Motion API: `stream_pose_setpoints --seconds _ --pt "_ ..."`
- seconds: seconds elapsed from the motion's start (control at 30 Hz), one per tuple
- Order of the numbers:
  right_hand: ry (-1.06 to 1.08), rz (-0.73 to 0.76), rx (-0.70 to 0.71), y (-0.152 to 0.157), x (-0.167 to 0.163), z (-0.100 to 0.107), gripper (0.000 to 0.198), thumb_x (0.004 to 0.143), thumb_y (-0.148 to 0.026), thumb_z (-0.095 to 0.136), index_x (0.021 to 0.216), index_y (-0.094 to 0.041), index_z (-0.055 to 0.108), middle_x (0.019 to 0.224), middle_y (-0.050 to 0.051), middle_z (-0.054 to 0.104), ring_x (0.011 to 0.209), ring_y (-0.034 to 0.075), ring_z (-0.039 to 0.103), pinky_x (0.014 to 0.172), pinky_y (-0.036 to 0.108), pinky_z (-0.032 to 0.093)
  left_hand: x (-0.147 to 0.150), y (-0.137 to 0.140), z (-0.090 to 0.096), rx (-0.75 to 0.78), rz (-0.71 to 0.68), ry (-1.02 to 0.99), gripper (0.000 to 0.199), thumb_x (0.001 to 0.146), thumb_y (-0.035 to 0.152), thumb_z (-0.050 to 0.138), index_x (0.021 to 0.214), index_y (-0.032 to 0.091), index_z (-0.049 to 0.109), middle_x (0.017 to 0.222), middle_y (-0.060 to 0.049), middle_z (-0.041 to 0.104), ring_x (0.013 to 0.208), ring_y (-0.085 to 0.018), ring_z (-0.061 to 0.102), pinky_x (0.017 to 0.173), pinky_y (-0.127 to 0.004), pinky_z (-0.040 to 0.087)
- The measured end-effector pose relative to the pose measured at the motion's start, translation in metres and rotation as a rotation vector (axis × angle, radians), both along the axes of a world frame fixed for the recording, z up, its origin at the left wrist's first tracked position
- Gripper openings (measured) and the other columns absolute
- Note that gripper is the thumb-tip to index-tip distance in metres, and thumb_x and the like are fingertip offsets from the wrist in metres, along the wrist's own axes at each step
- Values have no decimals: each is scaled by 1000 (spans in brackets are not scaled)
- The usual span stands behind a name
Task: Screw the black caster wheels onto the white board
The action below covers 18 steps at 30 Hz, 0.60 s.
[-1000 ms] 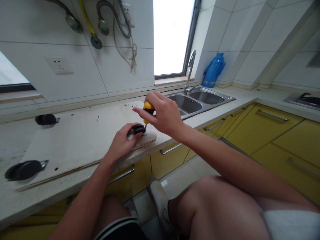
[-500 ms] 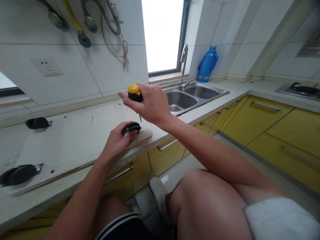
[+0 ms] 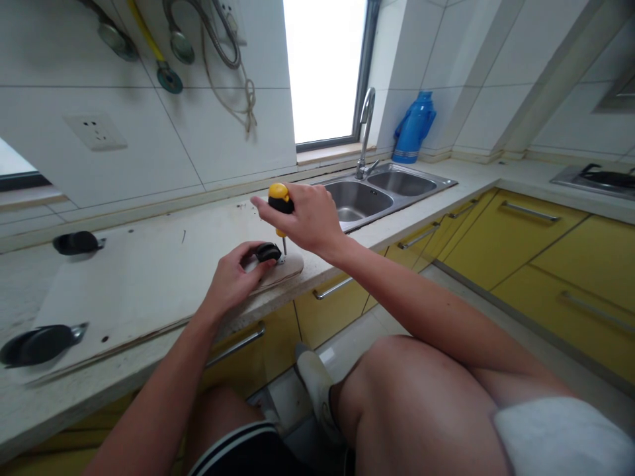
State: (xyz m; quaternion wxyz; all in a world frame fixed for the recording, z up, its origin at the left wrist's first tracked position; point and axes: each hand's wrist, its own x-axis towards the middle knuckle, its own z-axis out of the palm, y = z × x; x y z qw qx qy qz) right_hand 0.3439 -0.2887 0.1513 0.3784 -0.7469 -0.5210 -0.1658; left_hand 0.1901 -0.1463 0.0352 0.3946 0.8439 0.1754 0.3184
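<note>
My right hand (image 3: 315, 218) is wrapped round the yellow and black handle of a screwdriver (image 3: 280, 199), which stands nearly upright. Its metal shaft points down at the small mounting plate of a black caster wheel (image 3: 268, 252); whether the tip sits in a screw is too small to tell. Fingers and thumb of my left hand (image 3: 238, 274) grip this caster from the near side, against a white board (image 3: 143, 277) lying on the counter. Two more black casters, one at the back left (image 3: 77, 242) and one at the front left (image 3: 42, 345), stand on the board's far end.
A double steel sink (image 3: 364, 200) with a tall tap (image 3: 366, 132) lies to the right, a blue thermos flask (image 3: 414, 129) behind it. Hoses (image 3: 181, 46) hang on the tiled wall. Yellow drawers with metal handles (image 3: 238, 344) run beneath the counter edge, close to my knees.
My right hand has come down and slightly right with the screwdriver, bringing its tip to the caster's mounting plate. My left hand keeps its grip on the caster.
</note>
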Motion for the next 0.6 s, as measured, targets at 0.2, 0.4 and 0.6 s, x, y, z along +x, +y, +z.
stream_pose_setpoints --seconds 0.2,0.4,0.6 --pt "34 2 67 -2 6 -8 56 107 -66 70 75 -21 64 69 -2 54 67 13 37 71 33 25 -2 2 -2 -11 -20 23 50 90 57 89 126 23 80 127 -10 85 117 -34 79 112 -52 58" --pt "62 6 91 -3 5 -9 57 106 -62 73 69 -22 54 66 -4 47 66 13 33 71 33 24 -3 3 -2 -12 -45 18 52 90 60 90 127 25 80 127 -10 85 117 -34 79 110 -50 59" --pt "73 19 115 -4 4 -7 59 105 -60 75 68 -23 48 66 -5 45 65 12 31 70 33 24 -3 3 -2 -10 -63 11 50 91 59 89 127 25 81 128 -10 86 118 -34 80 113 -51 60"
